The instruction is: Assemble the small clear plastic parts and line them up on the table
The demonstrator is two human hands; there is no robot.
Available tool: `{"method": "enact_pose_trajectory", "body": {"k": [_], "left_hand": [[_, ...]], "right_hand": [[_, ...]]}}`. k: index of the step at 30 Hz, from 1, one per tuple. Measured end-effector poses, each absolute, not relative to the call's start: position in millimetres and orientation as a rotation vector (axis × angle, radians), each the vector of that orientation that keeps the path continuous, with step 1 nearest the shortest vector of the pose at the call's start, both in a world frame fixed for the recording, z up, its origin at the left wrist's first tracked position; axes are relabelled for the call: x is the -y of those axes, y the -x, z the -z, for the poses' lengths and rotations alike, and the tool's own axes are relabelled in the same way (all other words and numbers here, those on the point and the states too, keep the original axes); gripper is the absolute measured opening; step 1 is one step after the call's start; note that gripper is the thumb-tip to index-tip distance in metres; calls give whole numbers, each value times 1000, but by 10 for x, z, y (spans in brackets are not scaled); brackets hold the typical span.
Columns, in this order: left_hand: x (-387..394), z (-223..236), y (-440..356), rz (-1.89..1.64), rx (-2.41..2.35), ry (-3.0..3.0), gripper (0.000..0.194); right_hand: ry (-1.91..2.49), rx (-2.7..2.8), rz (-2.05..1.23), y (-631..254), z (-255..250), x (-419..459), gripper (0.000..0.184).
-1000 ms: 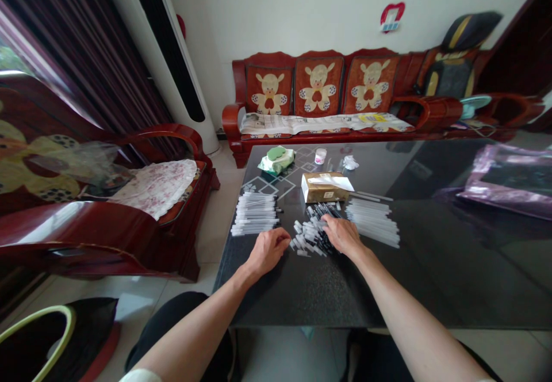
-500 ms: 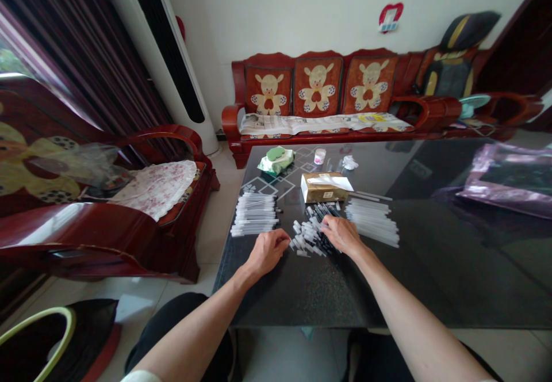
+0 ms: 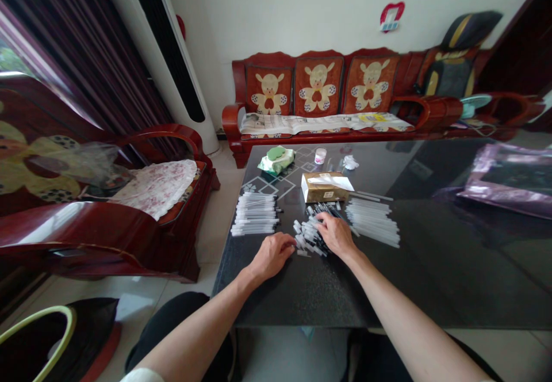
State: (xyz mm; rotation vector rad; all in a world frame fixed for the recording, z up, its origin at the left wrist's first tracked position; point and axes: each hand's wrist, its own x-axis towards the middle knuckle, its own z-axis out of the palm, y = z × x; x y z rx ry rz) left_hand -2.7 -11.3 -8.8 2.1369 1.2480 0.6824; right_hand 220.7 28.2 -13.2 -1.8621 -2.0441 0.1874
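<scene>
At the left edge of the loose white pen caps [image 3: 307, 231], my left hand [image 3: 272, 255] rests on the dark table with its fingers curled together; whatever its fingertips pinch is too small to make out. My right hand [image 3: 338, 235] reaches over the caps and the black pen refills [image 3: 326, 209], its fingers bent down among them. I cannot make out what its fingertips hold. Left of the caps lies a row of white pens [image 3: 255, 214]. To the right of my right hand, translucent pen barrels [image 3: 373, 221] lie side by side.
Behind the refills stands a gold tissue box [image 3: 325, 189]. Farther back are a green wipes pack [image 3: 276, 161], a small white cup [image 3: 319, 156] and a crumpled tissue [image 3: 350, 163]. A purple plastic package [image 3: 495, 178] lies on the right of the black table [image 3: 302, 301].
My right hand has shifted slightly left, from the refills toward the caps. My left hand has moved a little right, closer to the pile.
</scene>
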Motion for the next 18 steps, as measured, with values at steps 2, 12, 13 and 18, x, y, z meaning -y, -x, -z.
{"method": "enact_pose_trajectory", "body": {"k": [2, 12, 13, 18], "left_hand": [[117, 107, 27, -681, -1243, -2143, 22], [-73, -7, 261, -759, -1397, -2158, 21], [-121, -30, 331, -781, -1454, -2169, 21], [-257, -89, 579, -624, -1785, -2235, 16]], "right_hand": [[1846, 2021, -200, -2225, 119, -284, 21], [1653, 1897, -310, -2259, 42, -274, 20], [1659, 1875, -314, -2261, 32, -269, 20], [1680, 1856, -313, -2237, 10, -224, 21]]}}
